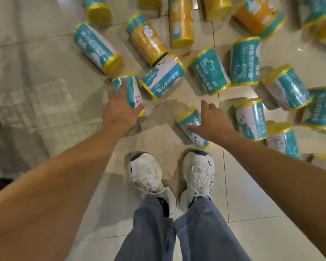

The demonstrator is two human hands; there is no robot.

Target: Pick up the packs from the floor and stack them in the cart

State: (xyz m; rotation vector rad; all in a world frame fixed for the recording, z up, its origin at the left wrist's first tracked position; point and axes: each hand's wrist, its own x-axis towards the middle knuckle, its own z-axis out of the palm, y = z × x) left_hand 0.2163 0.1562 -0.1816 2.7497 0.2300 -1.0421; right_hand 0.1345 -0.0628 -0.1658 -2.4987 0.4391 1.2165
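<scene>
Several teal-and-yellow cylindrical packs lie scattered on the tiled floor (pixel 243 194) ahead of my feet. My left hand (pixel 119 108) grips one teal pack (pixel 134 91), with fingers on its left side and the thumb under its near end. My right hand (pixel 211 119) holds another teal pack (pixel 191 127) that lies tilted on the floor, thumb across its front and fingers over its far side. No cart is in view.
More packs lie beyond and to the right, among them a teal pack (pixel 163 76), another teal pack (pixel 209 70) and orange packs (pixel 147 38). My two white shoes (pixel 169 176) stand just behind the held packs. A glossy reflective surface (pixel 26 91) fills the left.
</scene>
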